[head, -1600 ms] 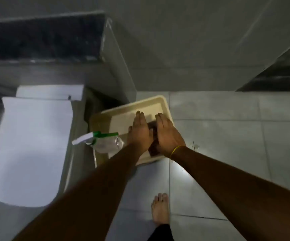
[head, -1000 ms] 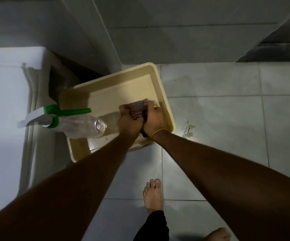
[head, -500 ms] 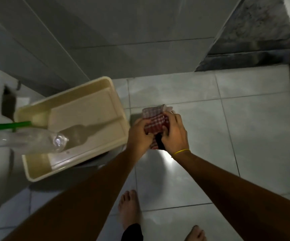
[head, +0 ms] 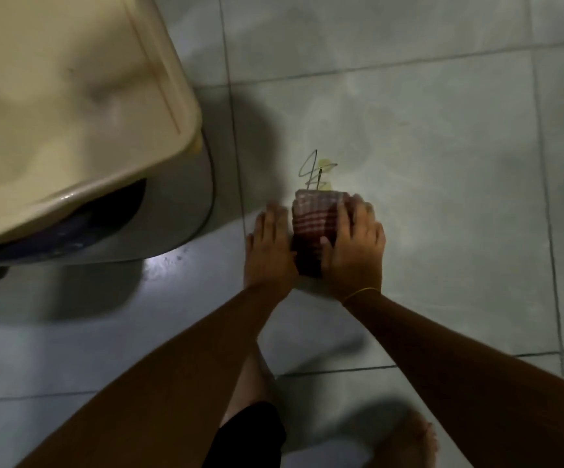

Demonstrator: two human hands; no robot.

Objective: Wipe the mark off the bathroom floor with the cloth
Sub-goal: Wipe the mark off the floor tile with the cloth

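Both hands press flat on the cloth (head: pixel 314 228), the left hand (head: pixel 269 248) splayed along its left edge and the right hand (head: pixel 353 246) spread over its right side, fingers open rather than curled round it. Down on the grey floor (head: pixel 442 163) it sits, well right of the big cream tub (head: pixel 71 96), and just beyond its far edge lies the mark (head: pixel 316 170), a thin scribble still uncovered.

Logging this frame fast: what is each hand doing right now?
Left hand: open, flat against the left side of the checked cloth.
Right hand: open, pressing the cloth's right side, just short of the mark.
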